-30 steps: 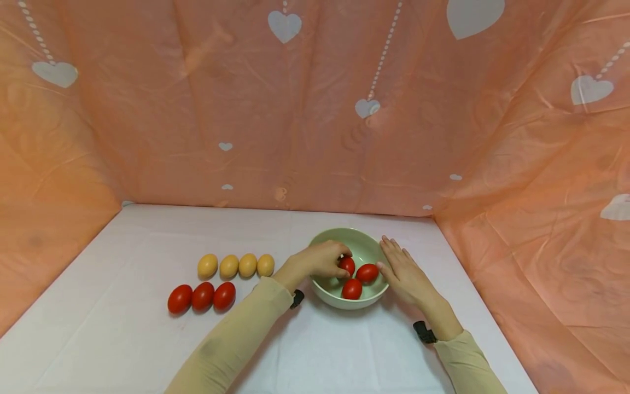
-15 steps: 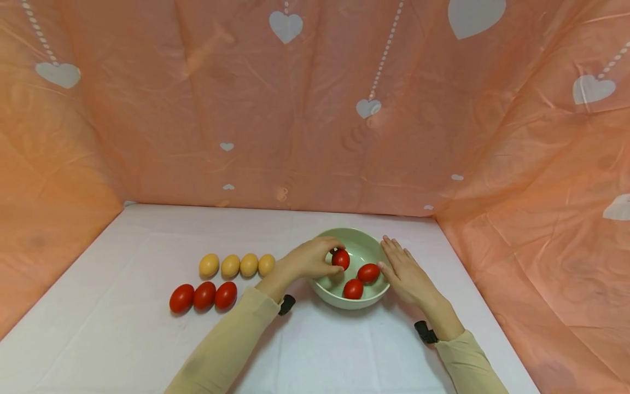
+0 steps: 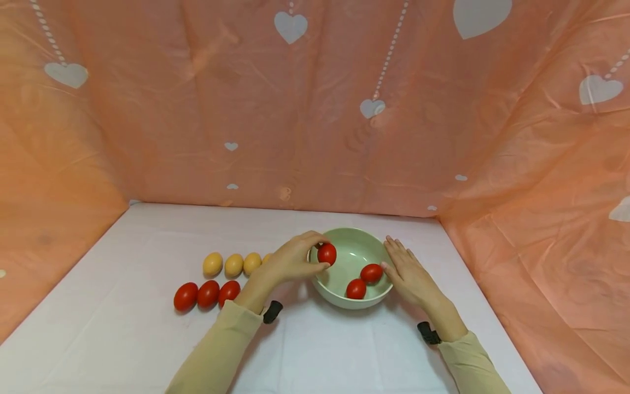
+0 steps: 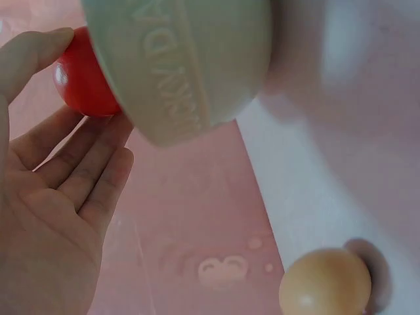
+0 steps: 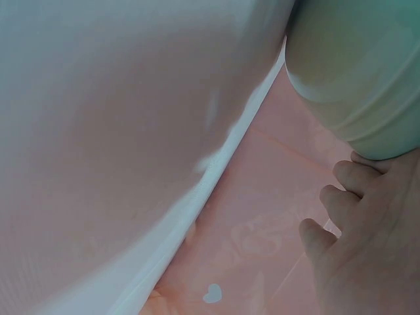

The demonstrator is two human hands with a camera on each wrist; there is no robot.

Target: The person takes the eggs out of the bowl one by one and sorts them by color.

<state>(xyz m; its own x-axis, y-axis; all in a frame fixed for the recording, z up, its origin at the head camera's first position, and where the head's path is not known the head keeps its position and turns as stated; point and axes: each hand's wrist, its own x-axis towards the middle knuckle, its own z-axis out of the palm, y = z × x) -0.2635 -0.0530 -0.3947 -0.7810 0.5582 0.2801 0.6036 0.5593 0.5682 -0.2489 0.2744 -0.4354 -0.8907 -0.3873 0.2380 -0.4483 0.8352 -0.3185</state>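
My left hand (image 3: 292,258) pinches a smooth red egg (image 3: 327,254) between thumb and fingertips, over the left rim of a pale green bowl (image 3: 351,302). In the left wrist view, part of this red egg (image 4: 82,82) is hidden behind the bowl's wall, which bears raised lettering. Two more red eggs lie inside the bowl, one at the right (image 3: 371,273) and one nearer the front (image 3: 356,289). My right hand (image 3: 410,279) rests along the bowl's right side with its fingers straight. The right wrist view shows those fingers (image 5: 341,197) close by the bowl's outer wall.
Left of the bowl, a row of yellow eggs (image 3: 233,265) lies on the white tablecloth (image 3: 123,328), the last partly behind my left hand. In front of them are three red eggs (image 3: 208,294). Orange sheeting (image 3: 295,137) with pale hearts encloses the table's back and sides.
My left hand has lifted the red egg from among the others and carried it leftward to the bowl's left rim. The right hand stays at the bowl's side.
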